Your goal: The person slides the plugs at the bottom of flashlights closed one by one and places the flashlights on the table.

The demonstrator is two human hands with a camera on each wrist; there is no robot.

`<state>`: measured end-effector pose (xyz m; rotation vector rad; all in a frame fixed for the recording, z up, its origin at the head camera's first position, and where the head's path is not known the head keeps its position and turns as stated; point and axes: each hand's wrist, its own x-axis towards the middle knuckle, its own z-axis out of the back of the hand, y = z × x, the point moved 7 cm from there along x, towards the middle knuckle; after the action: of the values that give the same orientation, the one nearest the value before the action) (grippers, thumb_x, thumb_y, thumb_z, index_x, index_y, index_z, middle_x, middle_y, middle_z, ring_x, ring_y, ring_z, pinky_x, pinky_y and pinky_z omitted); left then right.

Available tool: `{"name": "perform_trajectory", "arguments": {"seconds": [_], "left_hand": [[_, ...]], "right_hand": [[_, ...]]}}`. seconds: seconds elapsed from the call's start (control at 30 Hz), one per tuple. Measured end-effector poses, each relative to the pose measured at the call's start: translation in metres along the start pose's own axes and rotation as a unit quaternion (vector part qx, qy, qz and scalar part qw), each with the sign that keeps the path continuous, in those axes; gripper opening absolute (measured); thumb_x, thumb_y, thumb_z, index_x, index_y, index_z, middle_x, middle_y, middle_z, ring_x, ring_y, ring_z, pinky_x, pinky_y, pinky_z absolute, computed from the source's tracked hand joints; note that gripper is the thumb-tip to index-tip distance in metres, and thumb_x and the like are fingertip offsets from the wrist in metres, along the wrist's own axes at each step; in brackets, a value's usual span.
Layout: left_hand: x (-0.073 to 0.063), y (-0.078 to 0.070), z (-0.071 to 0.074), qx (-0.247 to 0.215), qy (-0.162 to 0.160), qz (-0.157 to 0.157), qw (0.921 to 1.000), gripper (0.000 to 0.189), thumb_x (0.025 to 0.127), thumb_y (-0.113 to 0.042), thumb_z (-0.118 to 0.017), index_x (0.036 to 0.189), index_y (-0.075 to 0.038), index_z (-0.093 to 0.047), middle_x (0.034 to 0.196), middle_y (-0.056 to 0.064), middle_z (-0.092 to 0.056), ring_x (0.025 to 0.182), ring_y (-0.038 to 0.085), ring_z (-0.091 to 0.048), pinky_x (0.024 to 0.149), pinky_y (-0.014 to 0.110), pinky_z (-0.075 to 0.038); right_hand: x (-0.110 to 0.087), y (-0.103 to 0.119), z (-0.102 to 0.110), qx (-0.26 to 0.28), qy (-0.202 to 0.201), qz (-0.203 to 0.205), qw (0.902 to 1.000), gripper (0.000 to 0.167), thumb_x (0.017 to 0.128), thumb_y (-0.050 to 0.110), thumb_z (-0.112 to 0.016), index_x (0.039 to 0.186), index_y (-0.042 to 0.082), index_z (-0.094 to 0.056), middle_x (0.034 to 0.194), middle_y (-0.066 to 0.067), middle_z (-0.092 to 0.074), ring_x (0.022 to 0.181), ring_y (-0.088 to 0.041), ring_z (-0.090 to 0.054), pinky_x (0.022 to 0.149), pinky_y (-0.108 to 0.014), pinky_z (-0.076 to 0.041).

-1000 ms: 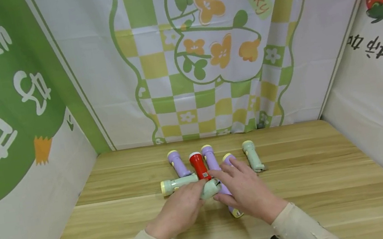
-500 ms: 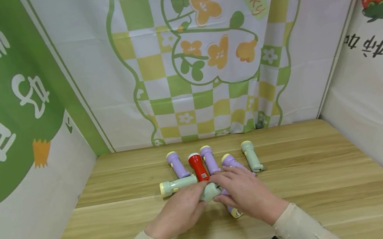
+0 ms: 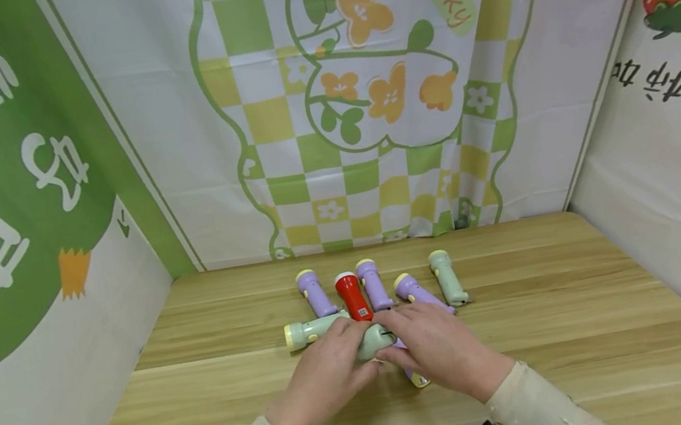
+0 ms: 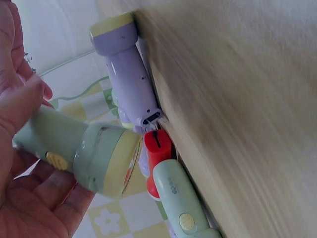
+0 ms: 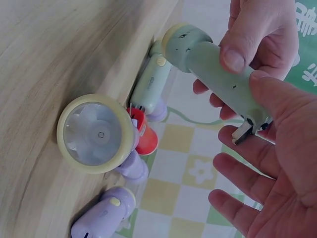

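Observation:
My left hand grips a pale green flashlight with a cream head, held above the table in front of me. In the left wrist view its cream button faces the camera. My right hand holds the tail end: in the right wrist view the thumb lies on top and the index finger sits beneath, the other fingers spread. Metal plug prongs stick out of the tail beside that index finger. A purple flashlight lies below my right hand, partly hidden by it.
Around a red flashlight lie purple flashlights and another green flashlight, close together on the wooden table. One green flashlight lies apart at the right. A patterned curtain hangs behind the table.
My right fingers have drawn in from over the purple flashlights to the green flashlight's tail, uncovering more of the purple one. Both hands are closer together, and the held flashlight has tilted slightly.

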<state>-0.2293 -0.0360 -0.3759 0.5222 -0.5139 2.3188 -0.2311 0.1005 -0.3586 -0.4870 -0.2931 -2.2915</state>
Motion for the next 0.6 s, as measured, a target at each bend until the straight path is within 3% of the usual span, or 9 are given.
{"name": "perform_trajectory", "arguments": {"seconds": [0.23, 0.47, 0.6], "left_hand": [[0.0016, -0.0028, 0.0017, 0.008, -0.025, 0.015, 0.9995, 0.051, 0.088, -0.037, -0.083, 0.128, -0.01, -0.067, 0.107, 0.0, -0.073, 0.095, 0.013, -0.069, 0.082, 0.034, -0.059], [0.0024, -0.0043, 0.0039, 0.01, -0.045, 0.031, 0.9984, 0.045, 0.086, -0.036, -0.085, 0.12, -0.012, -0.07, 0.106, 0.0, -0.077, 0.097, 0.017, -0.073, 0.083, 0.036, -0.06], [0.002, -0.0066, 0.0044, 0.01, -0.051, 0.029, 0.9982, 0.042, 0.086, -0.034, -0.085, 0.118, -0.011, -0.07, 0.103, 0.001, -0.077, 0.094, 0.016, -0.073, 0.082, 0.036, -0.06]], "right_hand": [[0.0009, 0.0019, 0.0047, 0.033, -0.011, -0.005, 0.9994, 0.048, 0.095, 0.048, -0.071, 0.129, 0.015, -0.062, 0.112, 0.006, -0.073, 0.097, -0.008, -0.067, 0.087, -0.032, -0.056], [0.0006, 0.0019, 0.0081, 0.06, -0.012, -0.031, 0.9976, 0.044, 0.094, 0.046, -0.073, 0.124, 0.016, -0.062, 0.105, 0.009, -0.072, 0.085, -0.005, -0.062, 0.08, -0.03, -0.056], [0.001, 0.0002, 0.0067, 0.082, 0.001, -0.055, 0.9951, 0.041, 0.094, 0.044, -0.074, 0.124, 0.017, -0.064, 0.109, 0.01, -0.072, 0.086, -0.007, -0.064, 0.081, -0.03, -0.057]]}}
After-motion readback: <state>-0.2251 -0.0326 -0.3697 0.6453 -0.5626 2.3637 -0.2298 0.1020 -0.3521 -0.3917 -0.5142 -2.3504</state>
